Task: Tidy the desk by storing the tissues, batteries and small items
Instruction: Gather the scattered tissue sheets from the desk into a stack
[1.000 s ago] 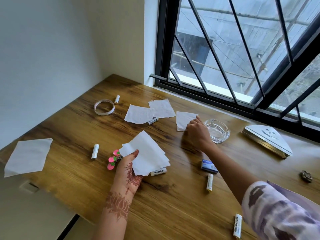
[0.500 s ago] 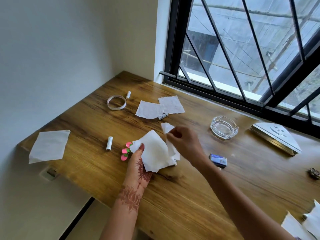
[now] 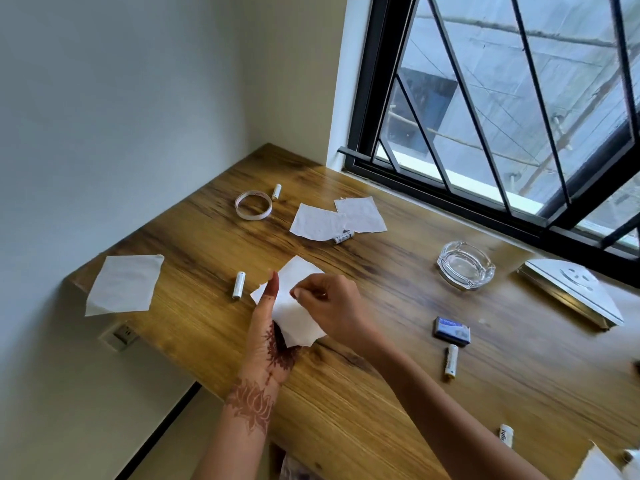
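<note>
A wooden desk fills the corner between a pale wall and a black-barred window.

In the head view, the left hand, marked with henna, holds a stack of tissues just above the desk's middle. Its thumb stands upright along the stack's left edge, and its fingers are hidden behind the sheets. The right hand comes in from the right with fingers curled, its thumb and forefinger pinching the top sheet of that stack.

Taking the hands as the clock's centre, a left battery lies between nine and ten o'clock, near the stack. Further out at nine, a single tissue overhangs the desk's left edge, with a wall socket just under it. At eleven lies a tape ring, and a far battery sits just beside its right rim. From twelve to one, two overlapping tissues lie flat, with a small battery touching their near edge.

Between two and three stands a glass ashtray. At three a blue box lies well apart from the hands, and far beyond it, by the window, is a white triangular holder. A right battery lies just below the box. At four a near battery rests close to the desk's front edge, and white sheets are cut off by the frame's corner.
</note>
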Tool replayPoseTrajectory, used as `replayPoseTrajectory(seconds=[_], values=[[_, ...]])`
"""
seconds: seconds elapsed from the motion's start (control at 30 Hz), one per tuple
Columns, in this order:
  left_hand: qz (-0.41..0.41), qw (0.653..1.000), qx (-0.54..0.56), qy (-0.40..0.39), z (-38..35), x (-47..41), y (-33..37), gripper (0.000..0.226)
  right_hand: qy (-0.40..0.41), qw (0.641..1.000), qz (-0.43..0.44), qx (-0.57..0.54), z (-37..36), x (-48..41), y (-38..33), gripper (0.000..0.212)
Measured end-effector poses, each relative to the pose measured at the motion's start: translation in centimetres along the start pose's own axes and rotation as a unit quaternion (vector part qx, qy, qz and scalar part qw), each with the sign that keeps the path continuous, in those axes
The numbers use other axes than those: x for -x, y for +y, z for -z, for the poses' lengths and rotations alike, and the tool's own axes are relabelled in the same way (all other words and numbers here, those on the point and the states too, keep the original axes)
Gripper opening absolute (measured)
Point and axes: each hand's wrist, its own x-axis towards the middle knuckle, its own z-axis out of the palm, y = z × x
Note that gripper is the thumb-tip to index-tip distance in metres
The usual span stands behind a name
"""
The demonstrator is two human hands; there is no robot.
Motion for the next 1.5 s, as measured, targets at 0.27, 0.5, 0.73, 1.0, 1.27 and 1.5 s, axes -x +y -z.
replayPoseTrajectory(seconds=[0.27, 0.5, 0.73, 1.0, 1.27, 1.5], values=[[-0.019, 0.999, -0.022, 0.041, 1.8, -2.4, 3.1, 0.028, 0.12, 0.992, 0.02, 0.035, 0.1, -8.2, 0.1, 0.014], [0.026, 0.995, -0.046, 0.086, 3.7, -4.9, 6.9, 0.035, 0.12, 0.965, 0.041, 0.231, -2.8, -16.9, 3.5, 0.027], [0.018, 0.994, -0.045, 0.1, 5.1, -6.0, 9.0, 0.029, 0.155, 0.933, 0.054, 0.319, -4.8, -18.7, 5.2, 0.022], [0.034, 0.993, -0.062, 0.09, 5.1, -6.5, 10.0, 0.015, 0.189, 0.981, 0.01, -0.036, -3.7, -15.9, 1.5, 0.007], [0.034, 0.999, -0.025, 0.026, 4.9, -6.6, 9.8, 0.034, -0.018, 0.982, 0.178, 0.058, -5.4, -8.7, -1.2, 0.012], [0.063, 0.997, -0.045, 0.015, 4.1, -6.5, 9.6, 0.031, -0.073, 0.968, 0.199, 0.137, -6.3, -6.7, -0.7, 0.03]])
